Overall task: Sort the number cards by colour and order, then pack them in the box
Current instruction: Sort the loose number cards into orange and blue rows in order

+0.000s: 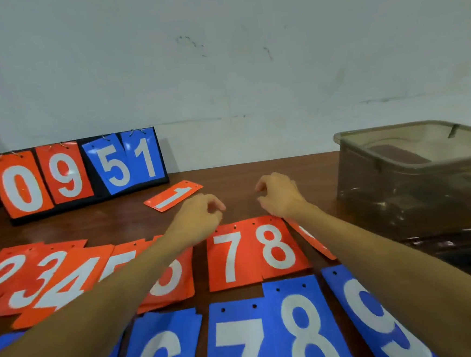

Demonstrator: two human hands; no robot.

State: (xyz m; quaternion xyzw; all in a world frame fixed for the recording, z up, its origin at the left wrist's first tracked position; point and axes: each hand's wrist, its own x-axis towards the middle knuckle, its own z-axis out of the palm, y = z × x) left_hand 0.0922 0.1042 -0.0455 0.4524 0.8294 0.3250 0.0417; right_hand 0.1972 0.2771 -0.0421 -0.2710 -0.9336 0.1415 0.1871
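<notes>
Orange number cards lie in a row on the brown table: 2, 3, 4, a 5 and 6 partly under my left arm, then 7 and 8. An orange card is mostly hidden by my right arm. Blue cards 6, 7, 8 and 9 form the near row. A lone orange 1 lies farther back. My left hand and right hand hover above the orange row, fingers loosely curled, holding nothing.
A black flip scoreboard showing orange 0, 9 and blue 5, 1 stands at the back left against the wall. A translucent grey plastic box stands at the right. Bare table lies between them.
</notes>
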